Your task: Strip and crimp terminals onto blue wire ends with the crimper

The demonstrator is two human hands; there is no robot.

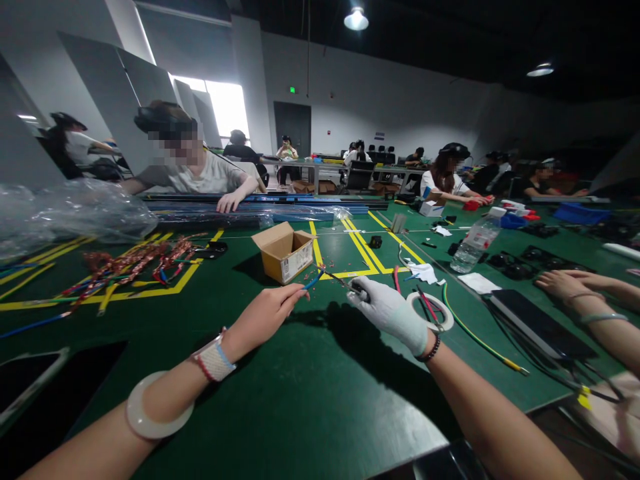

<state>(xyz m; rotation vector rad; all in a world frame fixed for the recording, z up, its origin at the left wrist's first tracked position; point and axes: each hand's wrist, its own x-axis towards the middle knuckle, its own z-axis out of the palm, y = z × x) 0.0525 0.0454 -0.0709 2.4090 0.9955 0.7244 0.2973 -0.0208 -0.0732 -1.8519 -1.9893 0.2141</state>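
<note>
My bare left hand (267,315) is closed, pinching a short blue wire (314,279) that points up and to the right. A white knitted glove covers my right hand (385,308), which grips a slim, dark hand tool (342,281); its exact kind is too small to tell. The tool's narrow tip meets or nearly meets the end of the blue wire. Just beyond my left hand stands an open cardboard box (285,255), with small scraps lying beside it. A roll of white tape (445,311) lies by my right wrist.
Stripped copper strands (135,263) lie in a pile on the left of the green table (280,407). Right of my gloved hand are a green-yellow cable (463,327), a water bottle (477,241) and a black power bank-like device (543,325). Co-workers sit opposite and at the right.
</note>
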